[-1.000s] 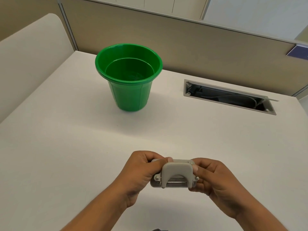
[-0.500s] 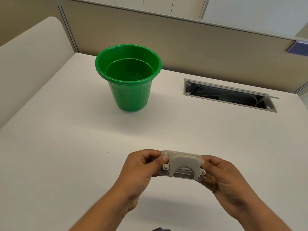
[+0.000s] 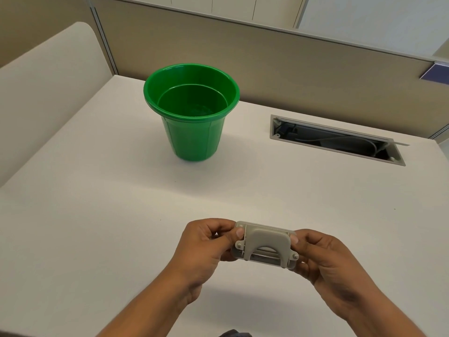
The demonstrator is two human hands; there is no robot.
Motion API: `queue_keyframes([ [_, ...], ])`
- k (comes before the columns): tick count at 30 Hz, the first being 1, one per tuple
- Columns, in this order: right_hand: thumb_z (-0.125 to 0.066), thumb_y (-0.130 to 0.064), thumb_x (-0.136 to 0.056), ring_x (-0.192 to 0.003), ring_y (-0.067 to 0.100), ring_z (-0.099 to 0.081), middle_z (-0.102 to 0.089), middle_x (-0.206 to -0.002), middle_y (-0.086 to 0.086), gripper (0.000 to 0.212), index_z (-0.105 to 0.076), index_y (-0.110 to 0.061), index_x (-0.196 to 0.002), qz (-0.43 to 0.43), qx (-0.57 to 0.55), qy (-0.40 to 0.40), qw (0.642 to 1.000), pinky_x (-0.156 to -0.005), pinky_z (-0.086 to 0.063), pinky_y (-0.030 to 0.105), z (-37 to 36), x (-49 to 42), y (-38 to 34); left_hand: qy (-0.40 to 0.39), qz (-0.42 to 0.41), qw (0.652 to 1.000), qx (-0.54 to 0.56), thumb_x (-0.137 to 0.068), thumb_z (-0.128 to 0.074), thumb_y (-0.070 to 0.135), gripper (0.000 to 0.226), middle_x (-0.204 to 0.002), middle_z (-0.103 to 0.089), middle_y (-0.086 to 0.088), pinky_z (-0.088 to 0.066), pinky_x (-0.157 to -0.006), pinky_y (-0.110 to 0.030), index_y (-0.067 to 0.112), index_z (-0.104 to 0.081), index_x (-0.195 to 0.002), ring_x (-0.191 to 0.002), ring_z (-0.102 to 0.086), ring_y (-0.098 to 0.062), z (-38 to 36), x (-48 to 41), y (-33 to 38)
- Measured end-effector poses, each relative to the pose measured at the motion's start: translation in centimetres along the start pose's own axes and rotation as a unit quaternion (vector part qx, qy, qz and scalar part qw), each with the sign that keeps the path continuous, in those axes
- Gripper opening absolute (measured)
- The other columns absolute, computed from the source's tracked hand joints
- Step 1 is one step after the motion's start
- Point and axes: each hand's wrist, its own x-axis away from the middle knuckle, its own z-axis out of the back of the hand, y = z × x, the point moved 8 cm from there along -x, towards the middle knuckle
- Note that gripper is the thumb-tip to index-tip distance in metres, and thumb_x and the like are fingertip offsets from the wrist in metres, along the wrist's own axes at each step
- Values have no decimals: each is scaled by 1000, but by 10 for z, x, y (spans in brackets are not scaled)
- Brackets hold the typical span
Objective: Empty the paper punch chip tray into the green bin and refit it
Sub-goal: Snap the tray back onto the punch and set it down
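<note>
A small grey paper punch (image 3: pixel 264 243) is held above the white desk near its front, its arched lever facing me. My left hand (image 3: pixel 206 242) grips its left end, thumb on top. On the other side, my right hand (image 3: pixel 320 256) holds the right end. The chip tray on the underside is hidden by the punch body and my fingers. A green bin (image 3: pixel 192 113) stands upright on the desk farther back and to the left, well apart from the punch, its mouth facing up.
An open cable slot (image 3: pixel 335 139) with wires inside is cut into the desk (image 3: pixel 97 215) at the back right. Beige partition walls (image 3: pixel 267 66) close the desk at the back and left.
Both hands have lifted the punch slightly up and away from me, and tipped it so the lever top shows more.
</note>
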Motion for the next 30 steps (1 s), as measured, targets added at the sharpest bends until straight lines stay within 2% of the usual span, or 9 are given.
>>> queue_keyframes([
  [3, -74, -30, -65, -63, 18, -59, -73, -78, 7, 23, -75, -8, -72, 4, 14, -1, 1000, -58, -55, 24, 1, -1, 1, -10, 11, 1000, 4, -83, -72, 26, 18, -85, -74, -22, -55, -62, -23, 10, -79, -84, -66, -69, -17, -1, 0, 1],
  [6, -74, -29, -68, -65, 21, -58, -68, -75, 12, 32, -72, 1, -76, 25, 45, -9, 999, -60, -54, 26, 2, -1, -4, -17, 32, 999, 15, -82, -68, 39, 30, -68, -73, -7, -55, -62, -24, 11, -78, -78, -61, -67, -17, -3, -1, -2],
  [11, -75, -26, -68, -65, 22, -62, -67, -76, 15, 30, -71, 2, -76, 43, 54, -12, 998, -61, -55, 28, 1, -1, -7, 9, 36, 999, 24, -77, -71, 35, 27, -57, -67, -3, -52, -57, -24, 9, -75, -69, -51, -60, -17, -1, -3, -6],
  [16, -76, -27, -64, -56, 19, -54, -62, -68, 12, 33, -67, 3, -73, 20, 24, 1, 1000, -53, -51, 23, 4, -5, 4, 34, 43, 998, 29, -85, -69, 24, 27, -49, -62, 0, -49, -49, -21, 5, -73, -66, -43, -55, -14, -1, -4, -16],
  [20, -76, -34, -62, -58, 15, -59, -72, -75, 6, 28, -74, -9, -74, -21, 5, 9, 1000, -54, -51, 20, 6, -10, 21, 54, 60, 996, 36, -86, -70, 27, 32, -58, -67, -6, -51, -51, -20, -3, -73, -75, -49, -59, -15, -1, -8, -28],
  [24, -76, -37, -65, -62, 12, -63, -76, -80, 1, 34, -79, -10, -87, -46, -6, 35, 998, -60, -54, 21, 16, -21, 38, 70, 74, 994, 26, -88, -69, 27, 20, -76, -77, -9, -57, -59, -21, 8, -75, -84, -66, -72, -19, 2, -15, -37],
  [28, -75, -31, -69, -66, 13, -69, -79, -88, 7, 29, -80, -11, -89, -60, -21, 84, 994, -61, -57, 23, 29, -33, 53, 57, 80, 995, -32, -80, -74, 41, 28, -91, -79, -6, -59, -82, -33, 15, -74, -90, -86, -74, -22, 2, -26, -47],
  [30, -76, -25, -74, -66, 16, -69, -79, -92, 12, 21, -80, -9, -87, -63, -27, 108, 992, -61, -58, 24, 34, -41, 60, 62, 77, 993, -70, -73, -81, 41, 30, -91, -78, -1, -58, -84, -33, 21, -73, -94, -87, -73, -17, 1, -31, -51],
])
